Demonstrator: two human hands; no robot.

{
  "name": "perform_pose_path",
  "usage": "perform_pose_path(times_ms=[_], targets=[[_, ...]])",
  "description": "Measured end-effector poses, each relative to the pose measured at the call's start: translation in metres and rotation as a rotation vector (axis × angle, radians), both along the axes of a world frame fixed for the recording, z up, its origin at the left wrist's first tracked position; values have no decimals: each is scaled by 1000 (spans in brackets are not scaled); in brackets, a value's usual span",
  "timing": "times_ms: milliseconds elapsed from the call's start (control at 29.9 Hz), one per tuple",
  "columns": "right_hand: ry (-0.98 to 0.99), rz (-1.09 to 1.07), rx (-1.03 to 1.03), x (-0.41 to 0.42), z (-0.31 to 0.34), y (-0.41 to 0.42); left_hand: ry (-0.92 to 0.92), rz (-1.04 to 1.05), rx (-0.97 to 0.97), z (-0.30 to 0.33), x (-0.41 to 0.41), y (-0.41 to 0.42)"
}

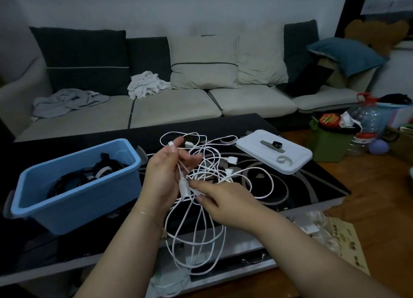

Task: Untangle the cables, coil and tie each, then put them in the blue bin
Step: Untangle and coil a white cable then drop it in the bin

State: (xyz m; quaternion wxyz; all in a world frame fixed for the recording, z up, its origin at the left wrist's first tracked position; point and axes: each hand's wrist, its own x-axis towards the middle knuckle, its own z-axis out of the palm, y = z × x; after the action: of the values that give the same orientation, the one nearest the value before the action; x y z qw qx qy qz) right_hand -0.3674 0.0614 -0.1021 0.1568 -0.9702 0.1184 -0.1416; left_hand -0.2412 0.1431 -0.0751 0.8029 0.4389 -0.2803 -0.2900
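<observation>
Table: dark glass top under both hands.
Blue bin: just beside the left hand, on its outer side; black cables already lie coiled inside, so that part looks done.
White lid: beyond the right hand, apart from it.
White cables: knotted, none coiled or tied; loops hang below both hands.
Left hand: fingers curled round several strands.
Right hand: fingertips pinching strands beside a white plug.

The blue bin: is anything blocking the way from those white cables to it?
Nothing visible. The blue bin sits open-topped just left of the left hand, lid off to the right. Black cables lie inside. The white cables remain tangled, though.
</observation>
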Motion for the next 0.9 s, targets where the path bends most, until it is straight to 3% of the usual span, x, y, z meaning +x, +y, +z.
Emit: perform_pose_path(times_ms=[167,334,401,501,568,736,903], targets=[[-81,-58,-44,-2,8,-2,-471,131,300,-10,1,-1],[-80,-163,-210,-4,12,-10,-680,47,418,-15,-8,-3],[-64,-160,-121,-6,16,-16,-931,100,538,-18,-5,-2],[-43,-144,256,-12,20,-28,-1212,137,696,-21,0,2],[-113,-133,408,-13,19,-36,-1237,99,776,-22,0,3],[-338,-226,397,-5,16,-43,-1104,-93,788,-18,-11,0],[-310,-375,317,-7,10,-52,-935,-272,707,-12,-8,2]])
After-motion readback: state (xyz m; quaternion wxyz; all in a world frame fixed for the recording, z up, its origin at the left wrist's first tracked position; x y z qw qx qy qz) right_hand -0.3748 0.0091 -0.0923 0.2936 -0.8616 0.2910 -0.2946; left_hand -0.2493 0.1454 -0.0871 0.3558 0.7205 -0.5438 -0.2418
